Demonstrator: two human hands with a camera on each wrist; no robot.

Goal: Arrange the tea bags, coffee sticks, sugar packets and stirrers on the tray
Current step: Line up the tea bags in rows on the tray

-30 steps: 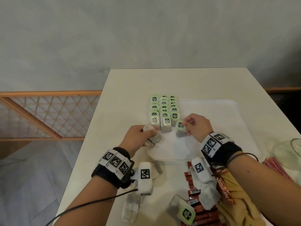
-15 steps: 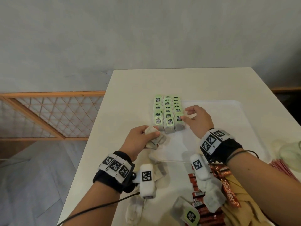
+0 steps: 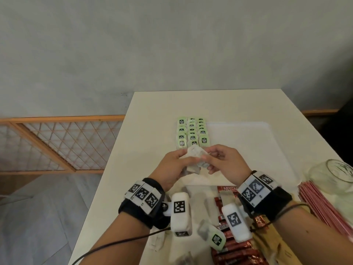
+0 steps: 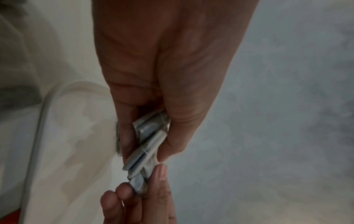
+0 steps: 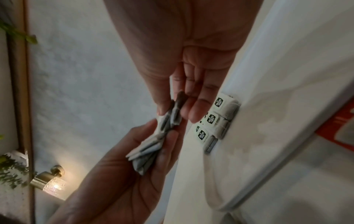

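My left hand (image 3: pixel 183 159) grips a small bundle of tea bags (image 3: pixel 194 159) just above the near left part of the white tray (image 3: pixel 248 150). My right hand (image 3: pixel 210 157) meets it from the right. In the right wrist view its thumb and fingers (image 5: pixel 193 112) pinch one tea bag (image 5: pixel 180 98) at the top of the bundle (image 5: pixel 147 150). In the left wrist view the stack (image 4: pixel 151 131) is fanned between my left thumb and fingers. Three neat rows of green-labelled tea bags (image 3: pixel 192 132) lie on the tray's far left.
Near me on the table lie red coffee sticks (image 3: pixel 235 247), yellow-brown sugar packets (image 3: pixel 271 245), a loose tea bag (image 3: pixel 214 239) and more pale tea bags (image 3: pixel 156 240). Red stirrers (image 3: pixel 324 203) and a glass jar (image 3: pixel 334 173) are at the right. The table's left edge is close.
My right hand has left the tea bag it set at the end of the rows and come back to the bundle in my left hand, where it now pinches a bag.
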